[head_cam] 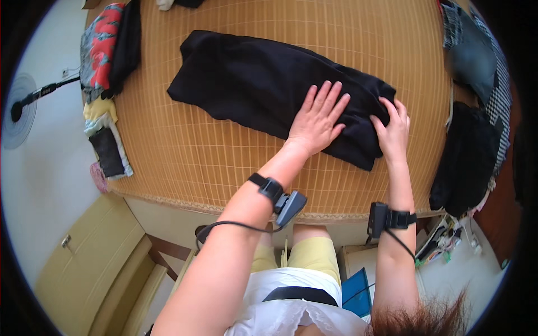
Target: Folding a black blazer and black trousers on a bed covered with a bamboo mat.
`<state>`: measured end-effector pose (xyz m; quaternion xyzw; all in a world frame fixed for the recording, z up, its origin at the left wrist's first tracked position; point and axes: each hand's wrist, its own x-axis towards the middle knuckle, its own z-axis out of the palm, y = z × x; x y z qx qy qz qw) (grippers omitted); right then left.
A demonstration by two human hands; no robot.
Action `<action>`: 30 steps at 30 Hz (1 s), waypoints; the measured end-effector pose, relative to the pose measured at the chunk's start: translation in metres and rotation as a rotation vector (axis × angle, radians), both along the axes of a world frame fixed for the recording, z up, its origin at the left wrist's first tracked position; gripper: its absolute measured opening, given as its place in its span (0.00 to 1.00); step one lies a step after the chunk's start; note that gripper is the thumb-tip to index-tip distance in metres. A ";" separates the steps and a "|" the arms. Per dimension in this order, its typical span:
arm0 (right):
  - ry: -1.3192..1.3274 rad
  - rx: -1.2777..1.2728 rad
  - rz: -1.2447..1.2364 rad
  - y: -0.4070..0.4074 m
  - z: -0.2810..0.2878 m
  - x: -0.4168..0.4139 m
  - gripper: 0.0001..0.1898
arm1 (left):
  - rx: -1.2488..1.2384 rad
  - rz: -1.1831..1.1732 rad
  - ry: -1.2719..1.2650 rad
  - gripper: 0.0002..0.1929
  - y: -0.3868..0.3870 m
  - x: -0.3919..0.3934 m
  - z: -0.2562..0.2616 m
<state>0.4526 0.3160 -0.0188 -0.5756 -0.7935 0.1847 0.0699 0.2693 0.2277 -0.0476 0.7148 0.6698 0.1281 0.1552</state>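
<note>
A black cloth garment (252, 80), folded into a long strip, lies slantwise on the woven bamboo mat (168, 155) before me. My left hand (317, 122) rests flat on its right half, palm down with the fingers spread. At the garment's right end, my right hand (393, 130) grips the edge between thumb and fingers, where the cloth is creased. What kind of garment it is cannot be told from its folded shape.
Folded clothes (101, 50) lie along the mat's left edge, with a small pile (107, 151) below them. Black clothing (468, 155) and a dark grey piece (470, 63) lie at the right. A fan (19, 109) stands at far left. Cables hang from both wrist straps.
</note>
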 end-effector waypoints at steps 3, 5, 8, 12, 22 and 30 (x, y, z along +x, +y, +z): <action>0.141 -0.134 -0.016 -0.011 -0.001 0.016 0.25 | 0.024 -0.012 0.019 0.34 -0.002 0.000 -0.004; 0.329 -0.343 -0.246 -0.022 0.011 0.010 0.28 | 0.025 -0.002 0.030 0.34 -0.005 -0.003 -0.005; 0.437 -0.327 -0.194 -0.033 0.006 0.019 0.29 | 0.060 0.002 -0.001 0.34 -0.003 0.001 -0.006; 0.365 -0.295 -0.154 -0.050 0.000 0.006 0.24 | 0.056 0.004 0.013 0.33 -0.005 -0.001 -0.006; 1.200 -0.694 -0.634 -0.069 0.101 -0.079 0.23 | 0.085 0.139 -0.984 0.27 -0.020 -0.023 0.007; 1.170 -0.787 -0.363 -0.074 0.115 -0.240 0.17 | 0.082 0.501 -1.839 0.21 -0.081 -0.115 0.069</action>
